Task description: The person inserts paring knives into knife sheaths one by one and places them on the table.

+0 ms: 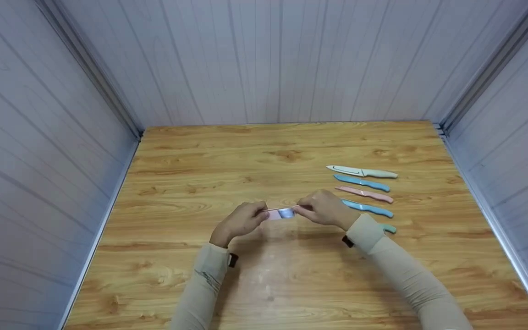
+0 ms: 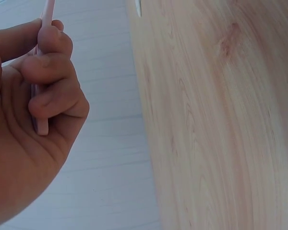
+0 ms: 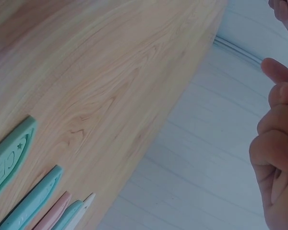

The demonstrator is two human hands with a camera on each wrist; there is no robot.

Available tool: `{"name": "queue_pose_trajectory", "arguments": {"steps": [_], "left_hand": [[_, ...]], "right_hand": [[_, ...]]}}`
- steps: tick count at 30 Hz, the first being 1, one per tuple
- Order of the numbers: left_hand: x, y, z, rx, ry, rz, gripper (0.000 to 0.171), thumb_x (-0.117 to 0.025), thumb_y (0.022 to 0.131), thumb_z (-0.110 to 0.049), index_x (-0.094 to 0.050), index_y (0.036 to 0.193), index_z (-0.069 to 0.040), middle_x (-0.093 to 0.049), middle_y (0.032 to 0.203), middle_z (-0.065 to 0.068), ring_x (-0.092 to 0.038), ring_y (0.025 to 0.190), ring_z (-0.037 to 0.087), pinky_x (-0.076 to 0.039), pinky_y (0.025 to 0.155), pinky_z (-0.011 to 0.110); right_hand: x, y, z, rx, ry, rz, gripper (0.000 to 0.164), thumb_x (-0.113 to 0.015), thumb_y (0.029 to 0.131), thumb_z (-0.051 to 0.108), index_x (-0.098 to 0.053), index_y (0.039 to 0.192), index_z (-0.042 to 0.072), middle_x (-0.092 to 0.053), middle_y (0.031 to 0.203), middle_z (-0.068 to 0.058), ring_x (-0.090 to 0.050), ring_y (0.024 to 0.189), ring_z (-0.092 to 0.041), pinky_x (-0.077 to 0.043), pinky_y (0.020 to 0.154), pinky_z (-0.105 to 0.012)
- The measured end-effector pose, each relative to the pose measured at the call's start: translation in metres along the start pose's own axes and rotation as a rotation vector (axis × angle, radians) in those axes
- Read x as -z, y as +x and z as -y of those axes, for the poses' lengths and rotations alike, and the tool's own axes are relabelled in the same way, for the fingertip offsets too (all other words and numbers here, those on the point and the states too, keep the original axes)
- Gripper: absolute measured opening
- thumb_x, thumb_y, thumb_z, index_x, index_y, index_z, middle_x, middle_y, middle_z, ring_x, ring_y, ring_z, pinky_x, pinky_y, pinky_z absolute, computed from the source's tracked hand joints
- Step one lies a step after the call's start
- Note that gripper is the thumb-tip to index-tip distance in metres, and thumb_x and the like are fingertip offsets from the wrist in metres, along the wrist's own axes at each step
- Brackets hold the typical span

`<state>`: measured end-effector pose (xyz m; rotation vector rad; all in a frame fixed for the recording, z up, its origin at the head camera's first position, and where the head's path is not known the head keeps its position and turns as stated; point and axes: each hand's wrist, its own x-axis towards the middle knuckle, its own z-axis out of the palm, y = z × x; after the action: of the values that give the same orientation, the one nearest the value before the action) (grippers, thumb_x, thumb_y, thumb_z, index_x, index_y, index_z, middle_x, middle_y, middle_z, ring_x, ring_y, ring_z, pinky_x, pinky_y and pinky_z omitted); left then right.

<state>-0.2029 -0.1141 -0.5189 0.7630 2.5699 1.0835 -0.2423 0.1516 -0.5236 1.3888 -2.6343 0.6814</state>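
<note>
Between my two hands is a thin, flat pink-handled utensil (image 1: pixel 273 214) with a shiny, pale section on its right; its exact kind cannot be told. My left hand (image 1: pixel 244 218) grips its left end. In the left wrist view, that hand's thumb and fingers curl round a narrow pink handle (image 2: pixel 42 125), whose end shows below the fingers. My right hand (image 1: pixel 326 208) pinches the other end and covers it. In the right wrist view, the right hand (image 3: pixel 281 143) appears only at the edge, fingers curled.
Several knives lie in a column on the right of the wooden table (image 1: pixel 190 174): a white one (image 1: pixel 378 173), a blue one (image 1: pixel 371 184), a pink one (image 1: pixel 376 196), another blue one (image 1: pixel 378 211) and a green one (image 1: pixel 388 228), partly behind my right arm. Pale panels (image 1: pixel 255 64) enclose the table.
</note>
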Motion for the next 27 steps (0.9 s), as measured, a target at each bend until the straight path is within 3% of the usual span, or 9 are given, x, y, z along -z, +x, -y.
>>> {"name": "queue_pose_trajectory", "arguments": {"steps": [20,27], "left_hand": [[-0.0041,0.0008,-0.0013,0.013,-0.029,0.003,0.016,-0.050,0.100,-0.022,-0.059,0.095,-0.010,-0.055,0.073,0.000,-0.043,0.059,0.010,-0.038,0.059,0.029],[-0.0048,0.0017,-0.0012,-0.004,-0.010,-0.009,0.017,-0.050,0.100,-0.022,-0.059,0.093,-0.010,-0.051,0.071,-0.006,-0.042,0.058,0.009,-0.037,0.058,0.028]], "right_hand": [[0.0004,0.0009,0.0006,0.008,0.031,0.012,0.033,-0.052,0.098,0.034,-0.070,0.077,0.015,-0.049,0.056,0.013,-0.036,0.044,0.000,-0.037,0.047,-0.022],[0.0009,0.0016,0.0016,0.028,0.009,-0.003,0.031,-0.053,0.098,0.033,-0.068,0.075,0.017,-0.049,0.056,0.012,-0.037,0.045,-0.001,-0.037,0.048,-0.022]]}}
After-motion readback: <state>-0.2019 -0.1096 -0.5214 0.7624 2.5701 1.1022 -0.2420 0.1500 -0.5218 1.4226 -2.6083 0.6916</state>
